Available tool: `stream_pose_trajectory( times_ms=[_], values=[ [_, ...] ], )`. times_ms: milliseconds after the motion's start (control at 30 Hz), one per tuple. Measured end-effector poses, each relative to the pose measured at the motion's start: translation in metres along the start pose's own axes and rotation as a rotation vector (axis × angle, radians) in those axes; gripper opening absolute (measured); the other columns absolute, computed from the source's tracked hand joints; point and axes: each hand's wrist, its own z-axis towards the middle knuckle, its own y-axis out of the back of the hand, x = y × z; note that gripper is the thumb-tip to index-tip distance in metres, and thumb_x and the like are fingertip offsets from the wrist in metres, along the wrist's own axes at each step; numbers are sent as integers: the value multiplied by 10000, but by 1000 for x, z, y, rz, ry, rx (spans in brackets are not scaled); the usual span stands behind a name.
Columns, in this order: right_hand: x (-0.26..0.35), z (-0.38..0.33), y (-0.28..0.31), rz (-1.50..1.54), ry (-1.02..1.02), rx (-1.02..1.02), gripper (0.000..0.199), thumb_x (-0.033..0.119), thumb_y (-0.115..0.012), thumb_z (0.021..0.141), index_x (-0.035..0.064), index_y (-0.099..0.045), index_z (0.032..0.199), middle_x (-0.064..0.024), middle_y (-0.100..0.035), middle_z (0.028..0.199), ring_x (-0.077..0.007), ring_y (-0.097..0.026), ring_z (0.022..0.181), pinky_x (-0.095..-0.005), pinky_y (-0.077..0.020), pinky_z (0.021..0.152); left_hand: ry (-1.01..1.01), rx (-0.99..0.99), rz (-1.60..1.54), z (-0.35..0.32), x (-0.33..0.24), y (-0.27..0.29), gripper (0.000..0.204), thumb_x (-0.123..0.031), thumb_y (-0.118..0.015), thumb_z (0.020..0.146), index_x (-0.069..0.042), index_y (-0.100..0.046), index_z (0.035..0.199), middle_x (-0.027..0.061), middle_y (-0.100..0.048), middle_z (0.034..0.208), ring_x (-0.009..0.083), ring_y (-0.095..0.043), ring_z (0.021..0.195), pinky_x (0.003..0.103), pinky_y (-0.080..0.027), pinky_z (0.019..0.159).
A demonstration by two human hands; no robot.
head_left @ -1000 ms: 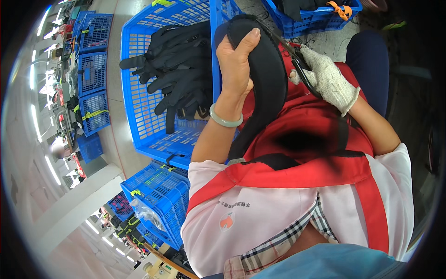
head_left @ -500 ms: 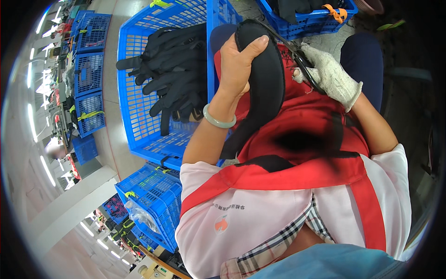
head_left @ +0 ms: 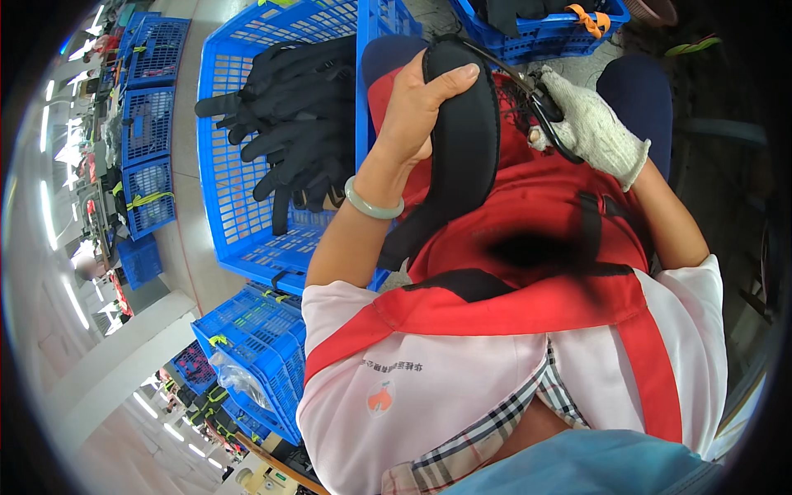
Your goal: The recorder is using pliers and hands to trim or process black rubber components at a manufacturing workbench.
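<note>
My left hand [head_left: 417, 107] is closed around a black padded strap [head_left: 467, 136], thumb on its face, fingers behind it. The strap's rounded end points up, and its narrower tail hangs down past my wrist. In a white knit glove, my right hand [head_left: 596, 128] grips scissors [head_left: 542, 106] with black handles. Their blades reach toward the upper right edge of the strap, near its rounded end; whether they touch it I cannot tell. Dark thread scraps [head_left: 513, 101] lie on the red apron [head_left: 528, 190] below the scissors.
At my left stands a large blue crate [head_left: 216, 177] with a heap of black straps [head_left: 301, 115]. Another blue crate [head_left: 540, 45] with black pieces and an orange tie is ahead. Stacked blue crates [head_left: 256, 330] stand lower left, and more crates [head_left: 148, 124] line the far left.
The whole view has shifted slightly. The scissors have turned a little in my right hand, with their handles showing farther apart. My left hand keeps the same hold on the strap.
</note>
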Motion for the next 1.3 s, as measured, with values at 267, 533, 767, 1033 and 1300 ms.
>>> stream_pose_trajectory(
  times_ms=[267,533,767,1033,1300],
  values=[
    [11,-1,20,-18,-69,190,494,450,-686,809,-7,-537,923,-139,-565,663,-272,-584,647,-382,-445,625,16,7,13,-4,3,1,210,-93,-684,833,-35,-576,1004,33,-636,863,113,-629,741,250,-539,650],
    [1,-6,29,-126,-37,224,493,462,-658,825,-10,-556,924,-144,-598,700,-308,-588,682,-381,-454,646,99,90,21,-6,9,-1,228,-101,-681,835,-35,-573,1026,41,-635,879,123,-631,740,251,-542,651],
    [6,-9,37,-96,-23,238,470,403,-710,790,-12,-571,963,-84,-522,633,-172,-497,588,-323,-419,570,168,146,42,-4,15,0,241,-102,-678,838,-28,-577,1044,40,-640,882,115,-632,754,253,-544,665],
    [-1,-11,47,-298,143,274,496,406,-662,836,-10,-559,1083,-97,-624,738,-217,-614,678,-357,-476,655,204,189,29,-4,21,-1,261,-105,-687,829,-23,-594,1058,32,-645,900,109,-630,766,248,-539,693],
    [-11,-8,55,-238,171,291,495,454,-676,814,-11,-535,908,-86,-457,649,-191,-470,583,-326,-407,551,215,242,43,-2,26,-2,283,-80,-624,878,5,-556,1139,47,-651,932,109,-654,781,229,-553,681]
  ],
)
